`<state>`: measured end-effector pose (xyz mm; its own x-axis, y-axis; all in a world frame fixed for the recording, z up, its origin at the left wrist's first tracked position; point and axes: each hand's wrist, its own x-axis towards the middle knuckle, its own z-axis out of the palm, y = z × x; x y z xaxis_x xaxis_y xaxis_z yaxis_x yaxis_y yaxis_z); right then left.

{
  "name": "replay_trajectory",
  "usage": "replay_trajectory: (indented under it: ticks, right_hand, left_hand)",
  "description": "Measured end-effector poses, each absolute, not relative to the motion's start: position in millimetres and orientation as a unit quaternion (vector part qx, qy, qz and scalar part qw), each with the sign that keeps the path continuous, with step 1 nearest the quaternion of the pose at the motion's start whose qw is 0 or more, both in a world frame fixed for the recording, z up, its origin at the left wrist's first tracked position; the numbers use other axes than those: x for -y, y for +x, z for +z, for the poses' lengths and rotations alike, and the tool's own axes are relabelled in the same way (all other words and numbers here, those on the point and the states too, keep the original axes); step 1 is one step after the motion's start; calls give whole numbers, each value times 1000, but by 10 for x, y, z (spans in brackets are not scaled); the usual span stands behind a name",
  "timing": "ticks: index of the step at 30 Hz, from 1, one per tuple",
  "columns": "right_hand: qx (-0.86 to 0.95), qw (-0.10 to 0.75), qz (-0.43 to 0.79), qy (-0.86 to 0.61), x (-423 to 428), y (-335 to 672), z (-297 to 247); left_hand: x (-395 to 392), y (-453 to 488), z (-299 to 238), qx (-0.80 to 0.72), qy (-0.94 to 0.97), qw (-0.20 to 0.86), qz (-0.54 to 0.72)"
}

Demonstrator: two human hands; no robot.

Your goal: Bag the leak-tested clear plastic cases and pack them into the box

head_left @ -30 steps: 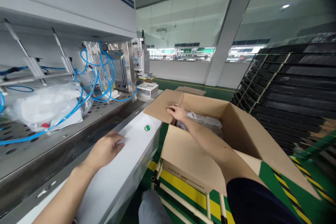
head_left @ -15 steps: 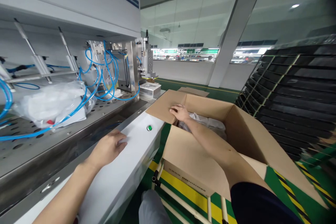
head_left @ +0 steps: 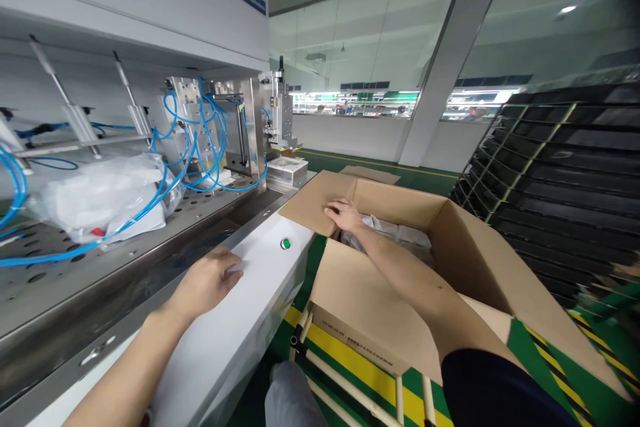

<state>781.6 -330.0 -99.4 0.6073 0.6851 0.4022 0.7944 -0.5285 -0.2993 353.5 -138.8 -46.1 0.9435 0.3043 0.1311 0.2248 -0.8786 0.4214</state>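
My left hand (head_left: 207,282) rests palm down on the white front panel (head_left: 235,340) of the machine, fingers loosely curled, holding nothing. A green button (head_left: 285,243) sits on that panel a short way beyond my fingertips. My right hand (head_left: 344,215) reaches across an open cardboard box (head_left: 465,260) and lies on its left flap (head_left: 310,203), fingers bent over the flap's edge. Inside the box, just under that hand, lie crumpled clear plastic bags (head_left: 395,235).
A perforated steel deck (head_left: 60,260) carries a plastic bag (head_left: 100,197), blue air hoses (head_left: 200,147) and metal fixtures (head_left: 280,117). Stacked black trays (head_left: 565,173) stand at right. The box sits on a white tube frame (head_left: 350,387) over a green floor with yellow stripes.
Only the view has shifted slightly; both hands stay where they were.
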Motion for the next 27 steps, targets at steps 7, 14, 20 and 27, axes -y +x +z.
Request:
replay_trajectory:
  ticks: [7,14,20,27]
  right_hand:
    - [423,238,-116,-867,3298,7862,-1031]
    - [424,233,-123,-867,3298,7868,-1044]
    - [424,231,-121,-867,3291,7868,-1033]
    - [419,232,-116,-870,3293,7858,-1029]
  left_hand:
    - [1395,3543,-445,-140,964,207,87]
    - [1388,3538,-466,-137,965,204,96]
    - [1387,3534,-463,-132,964,208,99]
    - [1398,3536,-449,-138,965,204,87]
